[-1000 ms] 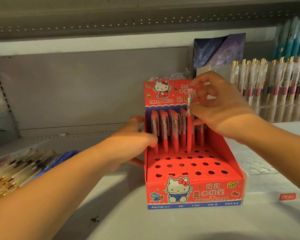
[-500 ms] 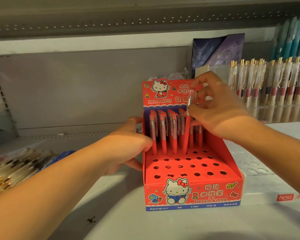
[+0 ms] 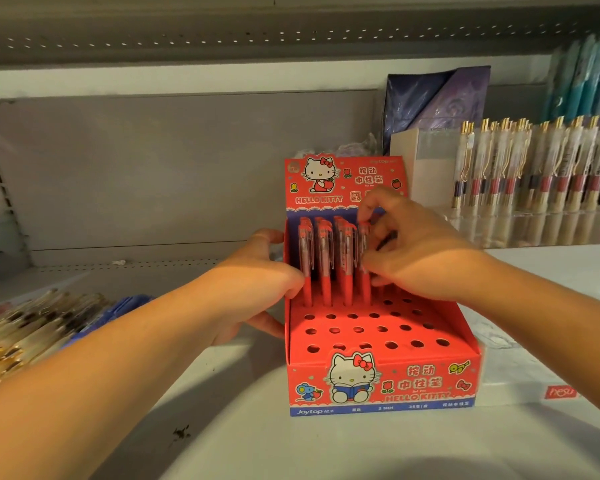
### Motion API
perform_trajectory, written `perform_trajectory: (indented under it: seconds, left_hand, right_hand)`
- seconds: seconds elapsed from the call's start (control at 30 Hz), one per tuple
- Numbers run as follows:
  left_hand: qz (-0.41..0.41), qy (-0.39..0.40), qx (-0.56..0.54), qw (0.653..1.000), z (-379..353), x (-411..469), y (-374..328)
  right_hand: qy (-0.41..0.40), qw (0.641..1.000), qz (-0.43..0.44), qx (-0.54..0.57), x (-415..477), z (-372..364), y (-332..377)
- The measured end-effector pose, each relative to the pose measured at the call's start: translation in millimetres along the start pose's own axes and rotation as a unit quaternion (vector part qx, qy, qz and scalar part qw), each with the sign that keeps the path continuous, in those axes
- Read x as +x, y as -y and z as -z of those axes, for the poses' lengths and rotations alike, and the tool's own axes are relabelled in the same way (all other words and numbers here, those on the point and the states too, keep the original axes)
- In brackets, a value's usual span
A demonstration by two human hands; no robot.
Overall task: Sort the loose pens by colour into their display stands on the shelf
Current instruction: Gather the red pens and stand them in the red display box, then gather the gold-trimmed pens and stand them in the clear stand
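A red Hello Kitty display stand sits on the white shelf. Several red pens stand upright in its back rows; the front rows of holes are bare. My left hand grips the stand's left wall, thumb inside against the leftmost pen. My right hand is over the back right of the stand, with its fingertips pinching the top of a red pen that stands in a hole in the fourth column.
Loose pens, clear with gold and some blue ones, lie in a heap at the left edge. A clear rack of gold-clipped pens stands at the back right, with a white box and a dark blue package behind the stand.
My right hand has come down with the red pen, which now stands deep in its hole level with the others. My left hand stays on the stand's left wall.
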State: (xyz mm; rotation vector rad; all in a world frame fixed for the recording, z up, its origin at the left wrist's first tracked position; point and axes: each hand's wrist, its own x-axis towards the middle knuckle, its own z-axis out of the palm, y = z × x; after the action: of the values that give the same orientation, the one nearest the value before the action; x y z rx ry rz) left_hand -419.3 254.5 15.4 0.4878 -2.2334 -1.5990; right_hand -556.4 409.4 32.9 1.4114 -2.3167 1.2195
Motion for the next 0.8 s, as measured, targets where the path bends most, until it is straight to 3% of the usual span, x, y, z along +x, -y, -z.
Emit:
perform_trajectory:
  seconds: [0.13, 0.23, 0.43, 0.57, 0.8]
  left_hand:
    - [-0.002, -0.005, 0.008, 1.0, 0, 0, 0]
    - [-0.002, -0.005, 0.02, 1.0, 0, -2, -3]
    - [-0.022, -0.044, 0.103, 0.994, 10, -3, -15]
    - [-0.083, -0.111, 0.112, 0.984, 38, -8, -29]
    - [-0.073, -0.109, 0.293, 0.947, 166, -72, 17]
  right_hand:
    - [0.003, 1.0, -0.013, -0.007, -1, 3, 1]
    - [-0.044, 0.999, -0.004, -0.014, -2, 4, 1]
    - [-0.15, 0.97, 0.111, -0.158, -13, 6, 26]
    - [-0.074, 0.988, 0.129, -0.051, -20, -10, 55]
    - [0.089, 0.993, 0.078, 0.016, -13, -93, 114]
